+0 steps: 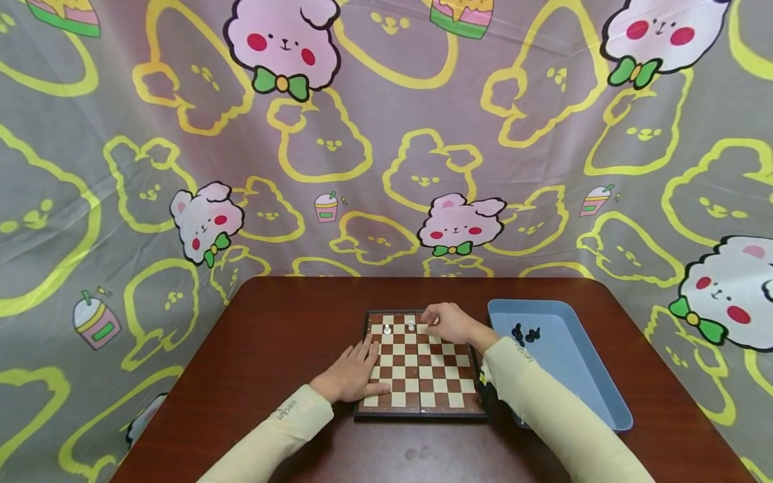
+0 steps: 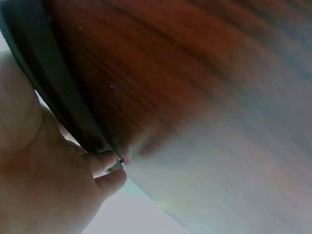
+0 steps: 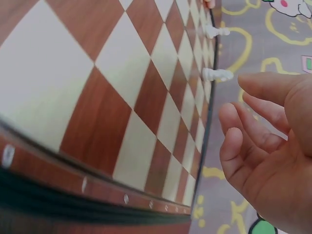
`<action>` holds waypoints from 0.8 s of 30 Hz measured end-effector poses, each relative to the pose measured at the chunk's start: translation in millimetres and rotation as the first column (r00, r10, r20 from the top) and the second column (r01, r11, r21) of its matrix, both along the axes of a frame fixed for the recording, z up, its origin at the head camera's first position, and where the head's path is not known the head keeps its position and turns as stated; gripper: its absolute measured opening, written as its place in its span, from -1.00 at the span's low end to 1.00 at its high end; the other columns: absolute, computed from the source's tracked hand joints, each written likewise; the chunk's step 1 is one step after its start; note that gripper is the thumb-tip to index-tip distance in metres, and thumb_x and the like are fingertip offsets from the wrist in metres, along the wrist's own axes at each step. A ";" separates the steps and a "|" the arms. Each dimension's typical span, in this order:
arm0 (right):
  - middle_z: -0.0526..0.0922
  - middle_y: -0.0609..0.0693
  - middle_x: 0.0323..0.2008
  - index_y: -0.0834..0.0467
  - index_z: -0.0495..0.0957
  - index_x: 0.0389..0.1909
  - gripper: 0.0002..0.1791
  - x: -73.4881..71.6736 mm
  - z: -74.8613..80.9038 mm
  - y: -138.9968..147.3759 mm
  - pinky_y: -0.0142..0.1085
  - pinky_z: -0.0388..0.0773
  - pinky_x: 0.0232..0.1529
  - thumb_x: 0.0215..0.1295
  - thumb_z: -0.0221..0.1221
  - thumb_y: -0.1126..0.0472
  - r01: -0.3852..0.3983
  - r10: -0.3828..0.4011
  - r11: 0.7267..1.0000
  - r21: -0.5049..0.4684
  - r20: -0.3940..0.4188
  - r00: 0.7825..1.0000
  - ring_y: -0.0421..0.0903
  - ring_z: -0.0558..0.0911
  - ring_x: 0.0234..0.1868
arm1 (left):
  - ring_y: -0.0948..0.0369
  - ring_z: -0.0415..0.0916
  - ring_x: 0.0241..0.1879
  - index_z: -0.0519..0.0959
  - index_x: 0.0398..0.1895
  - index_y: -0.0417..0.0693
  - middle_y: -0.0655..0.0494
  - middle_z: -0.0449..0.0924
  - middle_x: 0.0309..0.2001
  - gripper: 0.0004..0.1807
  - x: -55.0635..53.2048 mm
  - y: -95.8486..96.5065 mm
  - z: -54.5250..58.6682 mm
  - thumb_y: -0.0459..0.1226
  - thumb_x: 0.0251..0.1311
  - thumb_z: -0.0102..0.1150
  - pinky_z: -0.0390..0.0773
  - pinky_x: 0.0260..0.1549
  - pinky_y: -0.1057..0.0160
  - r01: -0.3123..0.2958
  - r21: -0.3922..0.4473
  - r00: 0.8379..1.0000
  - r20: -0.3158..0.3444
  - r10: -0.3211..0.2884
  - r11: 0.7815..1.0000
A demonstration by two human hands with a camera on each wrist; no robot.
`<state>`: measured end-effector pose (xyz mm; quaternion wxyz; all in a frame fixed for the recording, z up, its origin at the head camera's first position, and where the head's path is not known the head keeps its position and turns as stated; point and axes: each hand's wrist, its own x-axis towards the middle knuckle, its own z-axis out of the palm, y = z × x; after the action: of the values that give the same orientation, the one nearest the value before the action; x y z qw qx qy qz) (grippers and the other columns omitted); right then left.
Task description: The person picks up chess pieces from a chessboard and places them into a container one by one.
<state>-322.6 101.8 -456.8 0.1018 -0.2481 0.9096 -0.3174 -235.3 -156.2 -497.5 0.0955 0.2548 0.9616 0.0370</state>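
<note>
A brown-and-cream chessboard (image 1: 433, 387) with a dark rim lies on the table. Two white chess pieces stand near its far edge, one piece (image 1: 387, 329) at the left and another piece (image 1: 411, 326) near the middle fold. My left hand (image 1: 353, 372) rests on the board's left edge, fingers extended and thumb spread; the left wrist view shows it beside the dark rim (image 2: 58, 83). Over the far part of the board is my right hand (image 1: 449, 323), fingers loosely bent. In the right wrist view its fingertips are close to a white piece (image 3: 218, 74), with a gap between.
A blue tray (image 1: 570, 376) stands right of the board, partly covered by the right sleeve. Several black chess pieces (image 1: 519, 334) lie in it. The brown table (image 1: 272, 335) reaches a patterned curtain (image 1: 386, 154) at the back and sides.
</note>
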 end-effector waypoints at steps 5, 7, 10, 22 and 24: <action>0.56 -0.10 -0.29 0.12 0.56 -0.09 -0.81 -6.3 -8.8 -7.6 -0.23 0.52 -0.28 0.30 0.19 0.21 0.035 -0.035 0.999 -0.002 0.016 0.999 -0.17 0.55 -0.29 | -0.05 -0.13 0.42 -0.07 0.47 -0.29 -0.28 -0.27 0.46 0.08 -0.6 -0.8 -0.8 0.39 0.18 -0.25 0.04 0.29 -0.07 0.001 -0.004 1.000 -0.008 -0.001 1.000; 0.55 -0.10 -0.31 0.13 0.56 -0.09 -0.81 -7.6 -10.2 -10.6 -0.22 0.51 -0.28 0.30 0.19 0.22 0.045 -0.045 0.999 -0.006 0.020 0.999 -0.16 0.54 -0.30 | -0.05 -0.13 0.42 -0.08 0.47 -0.27 -0.28 -0.27 0.46 0.08 -0.8 -1.1 -0.9 0.39 0.18 -0.26 0.04 0.29 -0.06 0.001 -0.010 1.000 -0.009 -0.001 1.000; 0.56 -0.08 -0.30 0.15 0.55 -0.07 -0.79 -9.3 -12.5 -15.1 -0.20 0.51 -0.29 0.29 0.19 0.24 0.047 -0.047 0.999 -0.008 0.015 0.999 -0.14 0.55 -0.29 | -0.05 -0.14 0.42 -0.09 0.47 -0.27 -0.28 -0.27 0.46 0.08 -1.0 -1.4 -0.4 0.39 0.18 -0.26 0.04 0.29 -0.07 0.001 -0.012 1.000 -0.008 -0.001 1.000; 0.60 -0.05 -0.32 0.14 0.57 -0.07 -0.79 -13.8 -21.5 -30.8 -0.23 0.48 -0.37 0.29 0.19 0.24 0.045 -0.045 0.999 0.003 -0.022 0.999 -0.15 0.56 -0.40 | -0.04 -0.14 0.43 -0.11 0.48 -0.25 -0.24 -0.30 0.47 0.07 -2.9 -0.2 0.2 0.39 0.19 -0.28 0.03 0.30 -0.05 -0.009 -0.033 1.000 0.004 0.009 0.999; 0.59 -0.09 -0.38 0.13 0.59 -0.14 -0.86 -14.0 -21.9 -32.3 -0.26 0.44 -0.42 0.30 0.18 0.25 0.046 -0.046 0.999 0.006 -0.023 0.999 -0.18 0.52 -0.47 | -0.04 -0.13 0.42 -0.10 0.48 -0.25 -0.24 -0.29 0.47 0.08 -2.7 -0.3 0.3 0.40 0.18 -0.28 0.04 0.30 -0.05 -0.010 -0.033 1.000 0.006 0.011 0.999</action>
<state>-336.6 69.6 -478.7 0.0848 -0.2305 0.9172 -0.3136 -238.0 -156.5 -497.2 0.1026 0.2479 0.9631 0.0226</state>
